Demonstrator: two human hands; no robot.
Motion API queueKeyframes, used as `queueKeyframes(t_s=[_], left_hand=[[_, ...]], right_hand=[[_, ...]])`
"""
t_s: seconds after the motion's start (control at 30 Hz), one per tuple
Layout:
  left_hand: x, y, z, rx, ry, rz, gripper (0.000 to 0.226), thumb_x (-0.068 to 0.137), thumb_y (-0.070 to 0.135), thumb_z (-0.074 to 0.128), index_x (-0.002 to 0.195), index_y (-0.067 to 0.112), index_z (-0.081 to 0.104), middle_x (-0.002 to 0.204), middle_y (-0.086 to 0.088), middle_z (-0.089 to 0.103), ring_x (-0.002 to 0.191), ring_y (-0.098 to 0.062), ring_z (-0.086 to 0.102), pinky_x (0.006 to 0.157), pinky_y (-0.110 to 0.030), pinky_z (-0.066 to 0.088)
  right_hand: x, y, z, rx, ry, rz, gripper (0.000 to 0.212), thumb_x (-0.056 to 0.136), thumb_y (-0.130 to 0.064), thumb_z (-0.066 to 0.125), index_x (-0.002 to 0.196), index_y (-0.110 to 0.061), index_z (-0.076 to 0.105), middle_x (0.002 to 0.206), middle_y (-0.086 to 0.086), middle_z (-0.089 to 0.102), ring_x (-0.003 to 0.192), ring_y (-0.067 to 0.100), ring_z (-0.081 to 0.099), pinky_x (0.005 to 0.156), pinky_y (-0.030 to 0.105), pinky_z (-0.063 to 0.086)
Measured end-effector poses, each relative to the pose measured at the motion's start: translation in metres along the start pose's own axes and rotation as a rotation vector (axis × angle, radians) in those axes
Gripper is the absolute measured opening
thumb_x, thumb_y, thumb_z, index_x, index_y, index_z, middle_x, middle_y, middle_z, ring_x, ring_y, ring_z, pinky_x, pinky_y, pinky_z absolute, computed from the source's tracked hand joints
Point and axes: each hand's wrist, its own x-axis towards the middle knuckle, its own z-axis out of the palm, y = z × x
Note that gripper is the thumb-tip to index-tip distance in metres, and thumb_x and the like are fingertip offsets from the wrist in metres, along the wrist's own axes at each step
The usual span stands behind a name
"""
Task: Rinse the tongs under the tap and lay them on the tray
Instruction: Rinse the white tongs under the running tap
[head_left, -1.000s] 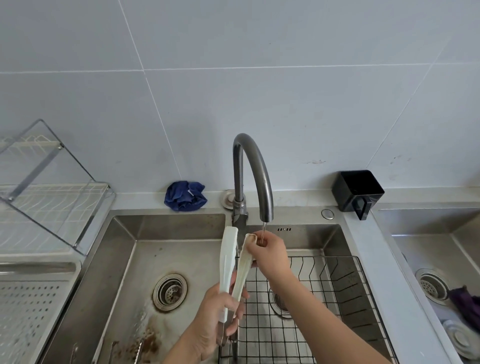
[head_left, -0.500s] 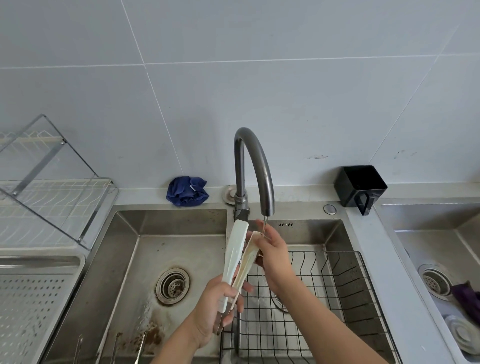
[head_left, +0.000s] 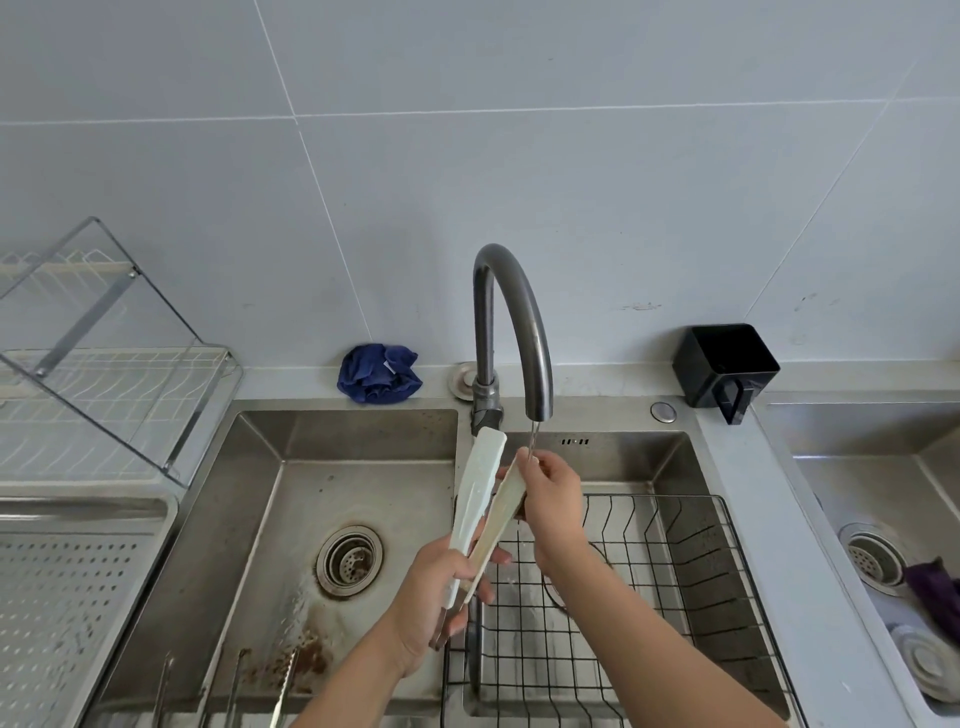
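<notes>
Leftmost, a clear-sided dish rack (head_left: 104, 364) stands on the counter above the perforated metal tray (head_left: 67, 597), well apart from the tongs. Next we see the left basin of a steel sink (head_left: 353, 431), its drain (head_left: 349, 560) ringed with brown stains and a few metal utensils (head_left: 234, 686) lying at the near edge. A crumpled blue cloth (head_left: 378, 373) sits on the ledge behind. Over the divider between the basins, our left hand (head_left: 431, 603) grips the pale tongs (head_left: 480, 499) by their lower end, fingers curled round both arms. The tongs slant up and away towards the tap, arms slightly parted. The dark curved tap (head_left: 511, 322) lets down a thin stream of water (head_left: 532, 441), which lands where our right hand (head_left: 550, 493) pinches the tip of the tongs' right arm between thumb and fingers, just below the spout. Beneath that hand a black wire basket (head_left: 675, 571) sits in the right basin. Further right, a black square holder (head_left: 724, 369) stands at the counter's back edge, and a second sink (head_left: 857, 431) holds a purple cloth (head_left: 935, 592) beside its drain.
</notes>
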Motion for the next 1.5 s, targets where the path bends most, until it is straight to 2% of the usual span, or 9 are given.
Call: queueKeyframes(t_s=[0.2,0.33,0.53,0.7,0.87,1.0,1.2,1.33,1.5], left_hand=[[0.002,-0.001,-0.002,0.043,0.132,0.002,0.047,0.068,0.025,0.055,0.11,0.014,0.073,0.102,-0.033,0.065,0.079,-0.03,0.05,0.045,-0.027,0.029],[0.0,0.0,-0.007,0.056,0.163,0.0,0.04,0.069,0.024,0.055,0.104,0.022,0.076,0.109,-0.034,0.065,0.078,-0.03,0.051,0.047,-0.03,0.03],[0.0,0.005,-0.012,0.191,0.167,0.0,0.048,0.066,0.027,0.054,0.106,0.007,0.072,0.079,-0.015,0.061,0.062,-0.023,0.046,0.045,-0.028,0.028],[-0.001,0.013,-0.019,0.177,0.098,-0.078,0.045,0.065,0.027,0.057,0.104,0.019,0.078,0.084,-0.017,0.07,0.068,-0.012,0.065,0.042,-0.026,0.033],[0.001,0.012,-0.024,0.165,0.091,-0.083,0.051,0.07,0.027,0.051,0.112,0.016,0.076,0.111,-0.018,0.075,0.082,-0.028,0.069,0.042,-0.027,0.037],[0.003,0.016,-0.018,0.242,0.109,-0.064,0.054,0.068,0.027,0.052,0.115,0.011,0.073,0.108,-0.014,0.075,0.074,-0.021,0.071,0.043,-0.028,0.034],[0.006,0.02,-0.026,0.461,0.156,-0.015,0.056,0.066,0.035,0.052,0.107,0.003,0.074,0.073,-0.012,0.069,0.061,-0.017,0.06,0.044,-0.029,0.031],[0.011,0.02,-0.029,0.502,0.193,0.008,0.058,0.066,0.034,0.051,0.105,-0.004,0.071,0.067,-0.01,0.067,0.059,-0.017,0.058,0.045,-0.029,0.031],[0.025,0.023,-0.021,0.443,0.194,0.032,0.055,0.067,0.039,0.053,0.106,0.008,0.075,0.089,-0.023,0.074,0.074,-0.03,0.07,0.04,-0.026,0.033]], right_hand=[[0.0,0.0,0.008,-0.177,-0.023,-0.054,0.027,0.096,-0.015,0.046,0.084,-0.018,0.07,0.067,-0.007,0.073,0.06,0.01,0.064,0.061,0.039,0.057],[0.01,-0.003,0.002,-0.237,-0.061,-0.042,0.028,0.103,-0.017,0.053,0.083,-0.01,0.07,0.081,0.016,0.075,0.067,0.029,0.076,0.059,0.047,0.065],[0.016,-0.008,-0.005,-0.145,-0.148,0.071,0.029,0.098,-0.005,0.048,0.083,-0.008,0.072,0.068,0.01,0.075,0.064,0.03,0.077,0.055,0.041,0.064],[0.013,-0.001,-0.018,-0.148,-0.116,0.068,0.026,0.1,-0.02,0.064,0.083,-0.003,0.073,0.071,0.015,0.076,0.061,0.028,0.076,0.05,0.031,0.06],[0.006,0.005,-0.019,-0.01,-0.263,0.155,0.019,0.099,-0.001,0.051,0.107,-0.001,0.068,0.095,0.016,0.08,0.085,0.027,0.079,0.076,0.045,0.065],[0.006,0.003,-0.017,-0.122,-0.128,0.098,0.024,0.102,-0.018,0.059,0.088,-0.004,0.073,0.077,0.018,0.077,0.062,0.028,0.076,0.053,0.036,0.061],[0.005,0.006,-0.017,-0.052,-0.257,0.198,0.03,0.095,0.003,0.04,0.104,0.003,0.069,0.083,0.018,0.076,0.073,0.031,0.076,0.067,0.045,0.065],[0.004,0.005,-0.018,-0.203,-0.25,0.11,0.016,0.088,-0.003,0.063,0.104,-0.003,0.066,0.079,0.016,0.076,0.061,0.027,0.074,0.058,0.043,0.065],[0.005,0.001,-0.011,-0.119,-0.226,0.127,0.041,0.079,0.005,0.07,0.115,-0.008,0.055,0.091,0.023,0.074,0.065,0.033,0.077,0.052,0.035,0.061]])
